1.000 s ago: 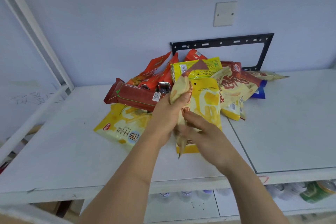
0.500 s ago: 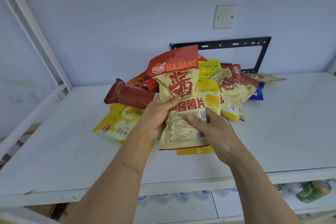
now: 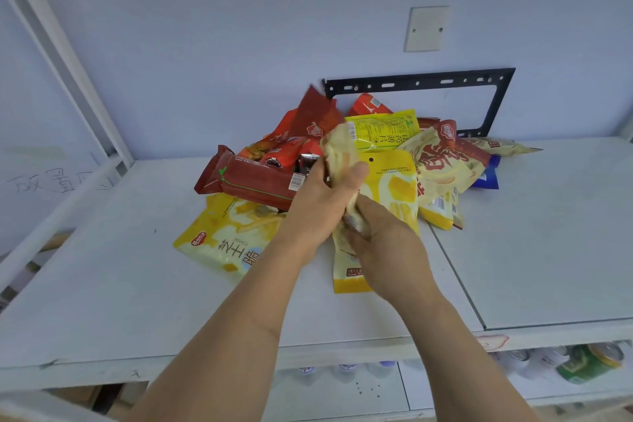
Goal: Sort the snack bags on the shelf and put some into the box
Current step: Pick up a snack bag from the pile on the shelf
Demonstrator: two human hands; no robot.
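A heap of snack bags lies on the white shelf (image 3: 102, 284) against the wall. Both hands grip one cream and red snack bag (image 3: 339, 151), blurred and twisted edge-on above the heap. My left hand (image 3: 322, 195) holds its upper part, my right hand (image 3: 383, 243) its lower end. Under them lies a yellow bag (image 3: 397, 188). A dark red long pack (image 3: 253, 178) and a yellow chip bag (image 3: 226, 236) lie to the left, a lime-yellow bag (image 3: 383, 130) behind, and a cream bag with red characters (image 3: 442, 161) to the right. No box is in view.
A black metal bracket (image 3: 493, 106) and a white wall plate (image 3: 426, 29) are on the wall behind the heap. A white slanted shelf post (image 3: 61, 55) stands at the left. Bottles and a green can (image 3: 585, 363) sit on the lower shelf.
Half a second ago the cream and red bag faced me, held flat and upright. Now both hands have turned it edge-on and lowered it toward the heap.
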